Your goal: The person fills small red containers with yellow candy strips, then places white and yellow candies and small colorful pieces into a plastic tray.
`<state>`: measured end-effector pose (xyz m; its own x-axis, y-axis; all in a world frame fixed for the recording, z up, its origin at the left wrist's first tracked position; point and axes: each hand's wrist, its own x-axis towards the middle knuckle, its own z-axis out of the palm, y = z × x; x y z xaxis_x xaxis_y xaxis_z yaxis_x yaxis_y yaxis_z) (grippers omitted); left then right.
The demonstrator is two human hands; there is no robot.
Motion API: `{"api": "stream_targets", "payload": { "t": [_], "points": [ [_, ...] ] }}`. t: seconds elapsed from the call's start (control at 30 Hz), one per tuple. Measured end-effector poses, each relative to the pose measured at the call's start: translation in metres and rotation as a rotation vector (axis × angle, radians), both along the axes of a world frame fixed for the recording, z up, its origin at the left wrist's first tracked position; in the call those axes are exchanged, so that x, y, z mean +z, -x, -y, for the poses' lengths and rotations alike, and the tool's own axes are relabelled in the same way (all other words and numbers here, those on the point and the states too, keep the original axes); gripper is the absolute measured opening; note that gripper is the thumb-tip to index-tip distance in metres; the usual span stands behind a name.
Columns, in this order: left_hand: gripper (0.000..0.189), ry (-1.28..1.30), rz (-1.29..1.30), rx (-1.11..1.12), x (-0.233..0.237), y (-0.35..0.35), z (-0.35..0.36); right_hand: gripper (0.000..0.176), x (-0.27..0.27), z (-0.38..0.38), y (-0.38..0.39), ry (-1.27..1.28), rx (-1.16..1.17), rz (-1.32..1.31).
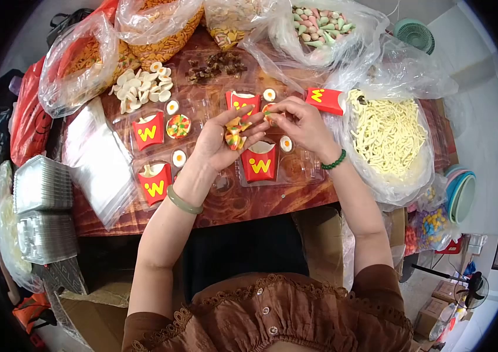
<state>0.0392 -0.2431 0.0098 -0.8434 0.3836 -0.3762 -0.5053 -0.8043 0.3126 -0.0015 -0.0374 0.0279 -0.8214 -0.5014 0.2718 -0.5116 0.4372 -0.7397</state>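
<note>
My left hand is turned palm up and cradles several small pizza pieces with colourful tops. Close beside it, my right hand pinches another small pizza piece between thumb and fingers. Under both hands lie clear plastic trays with a red fries box marked with a yellow W, and a small fried egg. On the left, further trays hold a red fries box, a fried egg and a round pizza. A red fries box lies tilted beyond my right hand.
A bag of pale yellow strands stands at right. Bags of orange pieces and a bag of cone-shaped pieces line the back. White and egg pieces and brown pieces lie nearer. Stacked clear containers stand left.
</note>
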Motion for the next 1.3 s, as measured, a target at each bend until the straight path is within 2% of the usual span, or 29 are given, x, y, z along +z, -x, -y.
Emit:
{"api": "stream_targets", "payload": {
  "t": [0.07, 0.23, 0.3, 0.33, 0.43, 0.47, 0.5, 0.57, 0.7, 0.77, 0.9, 1.1, 1.2, 1.27, 1.3],
  "points": [
    [0.033, -0.036, -0.072, -0.034, -0.005, 0.001, -0.005, 0.019, 0.01, 0.012, -0.007, -0.025, 0.122, -0.027],
    [0.032, 0.004, -0.083, -0.076, -0.001, -0.001, -0.01, 0.017, 0.01, 0.016, -0.006, -0.057, 0.164, 0.029],
    [0.032, -0.005, -0.073, -0.103, -0.002, -0.001, -0.006, 0.015, 0.013, 0.008, -0.005, 0.07, -0.028, 0.399],
    [0.033, -0.005, -0.038, -0.103, 0.0, -0.002, -0.004, 0.015, 0.013, 0.002, -0.001, 0.069, -0.029, 0.403],
    [0.036, -0.029, 0.005, -0.089, -0.003, -0.001, 0.001, 0.018, 0.008, -0.018, 0.03, -0.343, 0.004, -0.214],
    [0.035, -0.01, 0.006, -0.074, -0.003, -0.001, 0.002, 0.021, -0.001, -0.022, 0.041, -0.358, 0.065, -0.322],
    [0.035, 0.008, 0.006, -0.059, -0.003, 0.0, 0.002, 0.021, -0.007, -0.022, 0.05, -0.359, 0.063, -0.321],
    [0.035, -0.009, 0.028, -0.04, -0.003, 0.003, 0.003, 0.021, -0.014, -0.018, 0.06, -0.531, 0.222, -0.434],
    [0.032, -0.048, 0.076, 0.015, -0.006, 0.007, 0.006, 0.017, -0.012, -0.009, 0.059, -0.57, 0.265, -0.396],
    [0.031, -0.034, 0.098, 0.039, -0.006, 0.008, 0.007, 0.014, -0.006, -0.008, 0.049, -0.344, 0.136, -0.311],
    [0.03, -0.053, 0.119, 0.046, -0.013, 0.012, 0.008, 0.013, -0.022, -0.019, 0.053, -0.383, 0.105, -0.241],
    [0.027, -0.07, 0.145, 0.066, -0.014, 0.012, 0.007, 0.011, -0.028, -0.028, 0.054, -0.437, 0.27, -0.249],
    [0.027, -0.044, 0.144, 0.081, -0.012, 0.012, 0.005, 0.011, -0.024, -0.026, 0.045, -0.307, 0.236, -0.274],
    [0.028, -0.031, 0.141, 0.08, -0.01, 0.011, 0.005, 0.01, -0.019, -0.023, 0.037, -0.302, 0.041, -0.236],
    [0.029, -0.019, 0.135, 0.078, -0.009, 0.011, 0.005, 0.01, -0.023, -0.024, 0.036, -0.302, 0.039, -0.233]
  ]
}}
